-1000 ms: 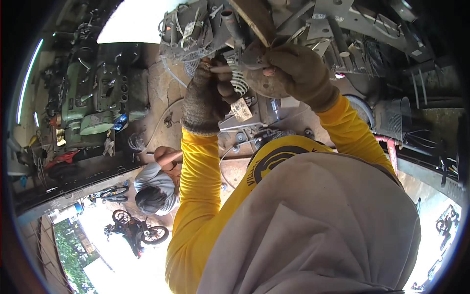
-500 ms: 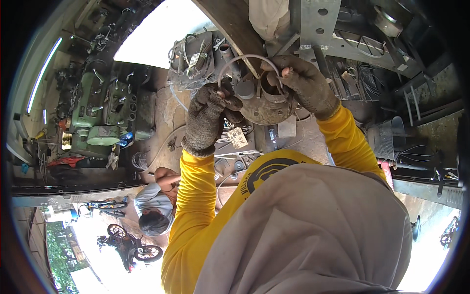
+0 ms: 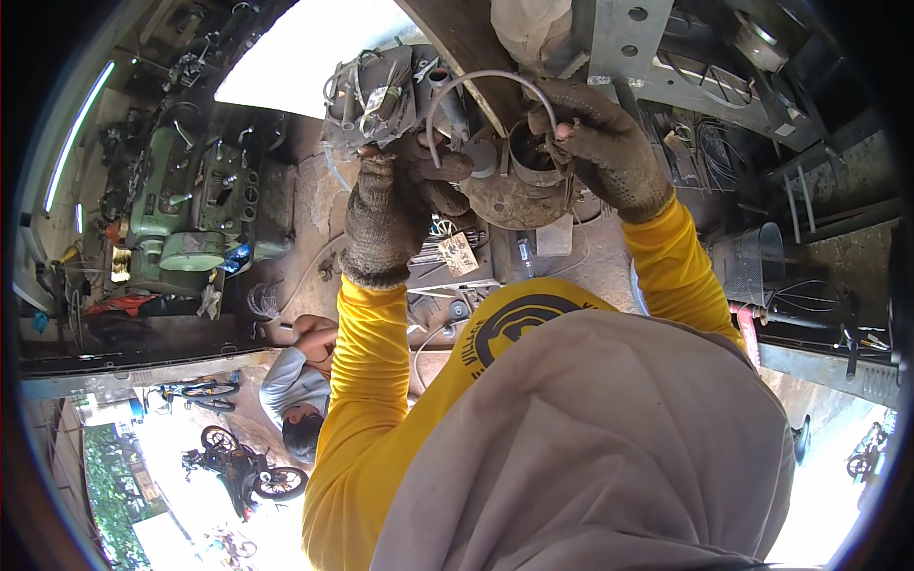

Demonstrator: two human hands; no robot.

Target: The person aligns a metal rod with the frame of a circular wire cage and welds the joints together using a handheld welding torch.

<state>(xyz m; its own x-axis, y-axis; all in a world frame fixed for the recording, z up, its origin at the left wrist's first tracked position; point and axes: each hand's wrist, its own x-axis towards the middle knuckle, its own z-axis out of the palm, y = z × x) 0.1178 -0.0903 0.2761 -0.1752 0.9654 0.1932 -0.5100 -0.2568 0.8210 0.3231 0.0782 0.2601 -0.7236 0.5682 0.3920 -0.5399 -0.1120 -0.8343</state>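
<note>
A thin metal rod bent into an arch (image 3: pixel 486 75) spans the space between my gloved hands. My right hand (image 3: pixel 609 152) is closed around its right end, the bare thumb tip pressed near it. Near the rod's left end is my left hand (image 3: pixel 395 205), its thumb spread away from the other fingers; whether a fingertip touches the rod is hard to make out. Beneath the rod, a short open metal cylinder (image 3: pixel 535 171) and a smaller grey round piece (image 3: pixel 483 158) stand on a round rusty metal plate (image 3: pixel 519 211).
A cluttered stand with wire and tubes (image 3: pixel 376 95) lies beyond my left hand. A green machine (image 3: pixel 190 195) is at the left, and a wooden beam (image 3: pixel 466 57) slants in from above. A wire-mesh basket (image 3: pixel 754 266) stands right. Another person (image 3: pixel 300 385) sits behind at lower left.
My left thumb has moved away from the rod's left end and the fingers have spread. The rod has shifted slightly upward in view, still in my right hand.
</note>
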